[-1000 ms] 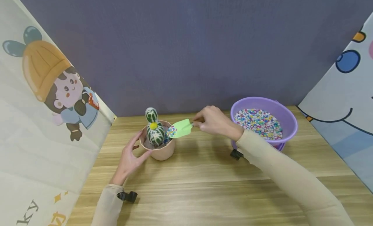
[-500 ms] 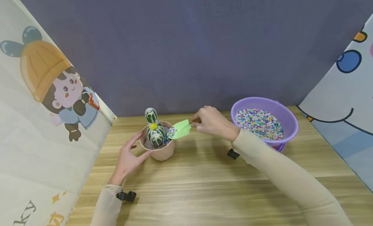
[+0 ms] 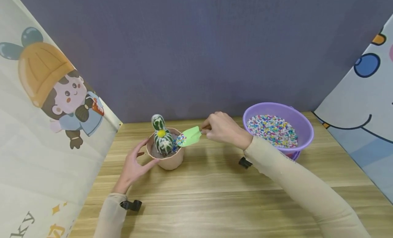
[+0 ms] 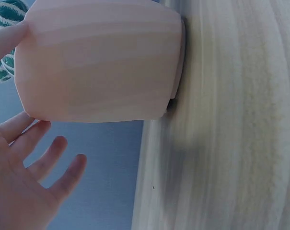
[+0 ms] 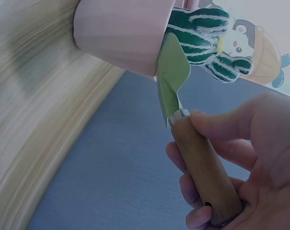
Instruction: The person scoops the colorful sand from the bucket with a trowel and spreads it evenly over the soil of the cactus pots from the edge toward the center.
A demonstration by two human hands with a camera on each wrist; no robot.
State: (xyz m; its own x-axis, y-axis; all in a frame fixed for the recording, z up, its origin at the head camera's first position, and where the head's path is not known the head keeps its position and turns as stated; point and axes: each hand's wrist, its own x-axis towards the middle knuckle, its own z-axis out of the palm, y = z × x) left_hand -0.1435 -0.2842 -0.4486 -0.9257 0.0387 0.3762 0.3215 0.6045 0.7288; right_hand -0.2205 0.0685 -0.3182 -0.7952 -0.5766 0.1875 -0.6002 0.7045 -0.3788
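Note:
A pale pink flowerpot (image 3: 172,162) stands on the wooden table, holding a striped cactus (image 3: 163,144) with a yellow flower. My left hand (image 3: 135,168) spans the pot's left side, thumb and forefinger on opposite parts of the rim; its outer fingers are spread off the pot in the left wrist view. My right hand (image 3: 225,129) grips the wooden handle (image 5: 204,172) of a small green trowel (image 3: 191,137). The blade reaches over the right rim, colourful beads (image 3: 181,139) on its tip. Some blue beads lie in the pot beside the cactus.
A purple basin (image 3: 302,129) with many multicoloured beads (image 3: 271,129) stands at the right, behind my right forearm. A dark wall (image 3: 196,60) rises behind the table (image 3: 196,197); printed cartoon panels flank both sides.
My right hand has drawn slightly back, the trowel's tip dipping a little at the pot's rim. The pot, cactus and left hand have shifted very slightly left.

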